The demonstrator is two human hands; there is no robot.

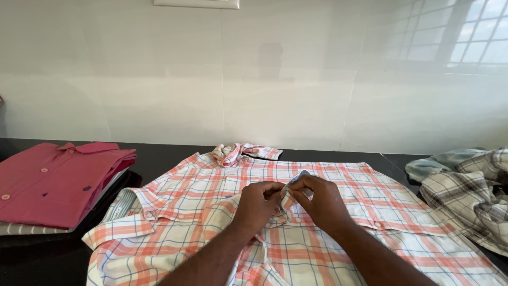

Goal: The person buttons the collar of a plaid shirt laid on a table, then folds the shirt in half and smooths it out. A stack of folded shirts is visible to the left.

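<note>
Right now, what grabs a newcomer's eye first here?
The orange-and-white plaid shirt spread flat across the dark counter, filling the centre. At its middle, the left hand and right hand pinch the front edge of the fabric together. Next, the pink shirt folded on top of a stack at the left, and a rumpled heap of checked clothes at the right edge.

Domestic interior, likely a home laundry or kitchen counter: dark polished countertop point(63, 259) against a glossy pale tiled wall point(159, 79) carrying the reflection of a multi-pane window point(465, 37). Contents: a stack of folded shirts point(53, 185), red on top, an orange-checked shirt point(328, 222) spread flat, and a heap of unfolded plaid garments point(471, 196).
</note>
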